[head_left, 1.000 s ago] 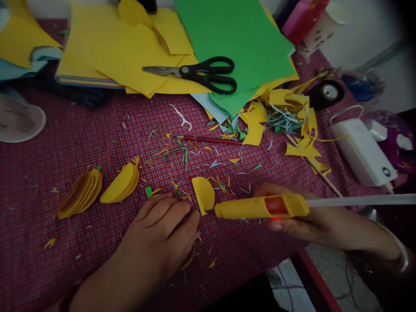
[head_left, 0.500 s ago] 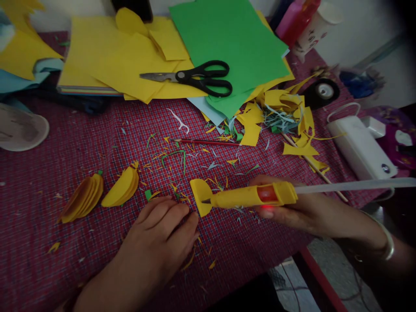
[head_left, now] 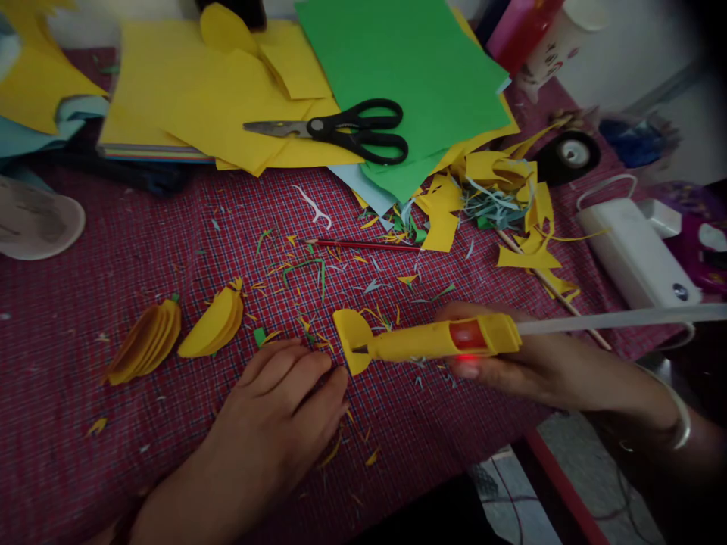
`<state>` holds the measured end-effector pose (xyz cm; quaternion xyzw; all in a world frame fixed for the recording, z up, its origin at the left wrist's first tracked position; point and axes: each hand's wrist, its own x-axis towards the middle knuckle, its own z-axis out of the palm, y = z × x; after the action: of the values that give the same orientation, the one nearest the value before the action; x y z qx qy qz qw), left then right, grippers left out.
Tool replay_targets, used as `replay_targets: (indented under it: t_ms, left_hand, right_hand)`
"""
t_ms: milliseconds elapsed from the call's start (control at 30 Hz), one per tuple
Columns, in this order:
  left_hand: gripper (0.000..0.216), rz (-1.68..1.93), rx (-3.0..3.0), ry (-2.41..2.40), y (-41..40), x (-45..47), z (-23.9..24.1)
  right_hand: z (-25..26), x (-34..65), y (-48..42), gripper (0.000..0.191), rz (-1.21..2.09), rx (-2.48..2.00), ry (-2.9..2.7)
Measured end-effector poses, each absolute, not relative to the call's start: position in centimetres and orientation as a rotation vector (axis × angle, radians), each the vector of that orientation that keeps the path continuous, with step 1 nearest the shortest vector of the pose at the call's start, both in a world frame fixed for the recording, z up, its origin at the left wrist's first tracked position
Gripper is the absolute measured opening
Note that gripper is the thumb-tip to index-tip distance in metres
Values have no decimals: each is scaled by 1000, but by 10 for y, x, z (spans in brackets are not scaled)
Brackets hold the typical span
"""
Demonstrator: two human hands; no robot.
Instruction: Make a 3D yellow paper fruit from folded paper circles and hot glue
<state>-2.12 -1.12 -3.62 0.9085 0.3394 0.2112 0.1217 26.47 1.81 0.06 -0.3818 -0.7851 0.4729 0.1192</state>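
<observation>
My right hand [head_left: 528, 363] grips a yellow glue gun [head_left: 437, 341] with a clear glue stick [head_left: 619, 318] sticking out of its back. The gun's metal tip rests on a folded yellow paper half-circle [head_left: 347, 333] lying on the red checked cloth [head_left: 170, 250]. My left hand [head_left: 284, 409] lies palm down on the cloth just left of that piece, fingers together, fingertips near its lower edge. What the fingers press on is hidden. Two stacks of folded yellow half-circles [head_left: 213, 325] lie further left, the other stack [head_left: 145, 344] beside it.
Black scissors [head_left: 341, 130] lie on yellow paper sheets [head_left: 187, 83] beside a green sheet [head_left: 409, 68]. A red pencil [head_left: 363, 244], paper scraps [head_left: 500, 204], a tape roll [head_left: 568, 155], a white box [head_left: 636, 253] and a white dish [head_left: 34, 223] surround the work area.
The glue gun moved left, its tip going from beside the half-circle onto it. My left hand stayed in place.
</observation>
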Motion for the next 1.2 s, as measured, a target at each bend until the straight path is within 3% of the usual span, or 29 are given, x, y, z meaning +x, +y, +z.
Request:
replay_targets:
  t_ms: [667,1033,1200]
  left_hand:
    - [16,603,2673,971,-13,-21,-39]
    - [20,583,2657,1012,-12,-21,-35]
    - [19,582,2665,984,-11,-20,-33]
  right_hand:
    - [3,260,16,28,1392,-1028,-2328]
    - [-9,256,15,23,1485,-1235,-2153]
    - [-17,255,13,19,1163,-1261,-2074]
